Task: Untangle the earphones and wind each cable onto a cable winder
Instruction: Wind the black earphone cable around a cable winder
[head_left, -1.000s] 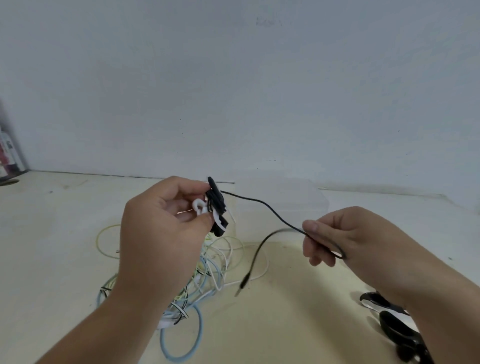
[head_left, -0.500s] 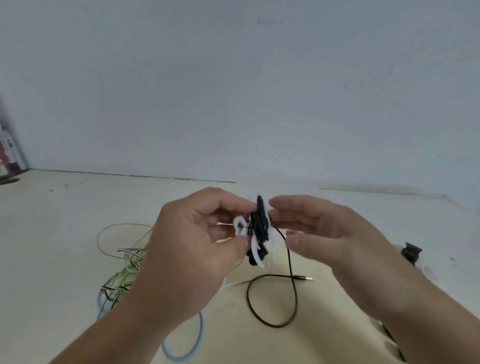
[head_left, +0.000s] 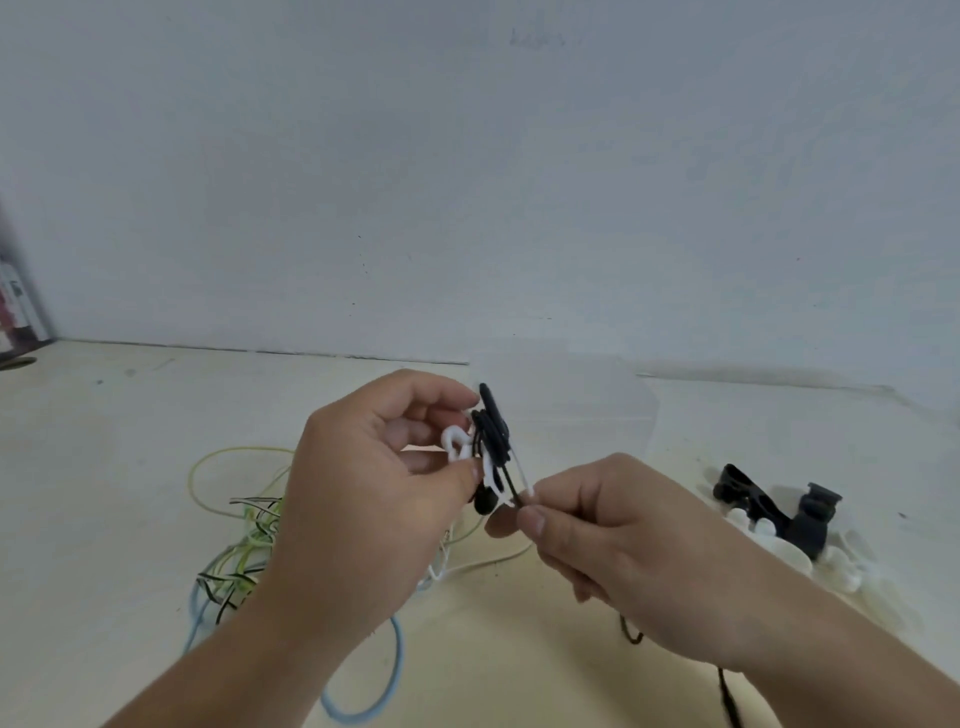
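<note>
Above the pale cream tabletop (head_left: 104, 467) I saw both hands raised, close together at the middle of the view. The left hand (head_left: 374, 499) came in from the lower left with its forearm slanting up and its back towards the camera. Its fingers were curled, and the thumb and fingertips pinched a small white plastic cable winder (head_left: 460, 447). Thin black earphone cable (head_left: 493, 431) was bunched in several turns round that winder, and a black earbud (head_left: 485, 503) hung just beneath it, beside the left thumb.

The right hand (head_left: 623, 551) reached in from the lower right, its knuckles turned upward. Its thumb and forefinger were closed together on a short free strand of the same black cable, just below and to the right of the winder. More black cable showed under the right wrist, near the bottom edge, though I could not tell where it ended.

On the table behind the left hand lay a loose tangle of yellow-green, striped and light blue earphone cables (head_left: 244, 545), partly hidden by the forearm. Well apart to the right sat a small heap of black and white spare winders (head_left: 769, 519). A plain grey-white wall (head_left: 467, 182) stood behind the table.
</note>
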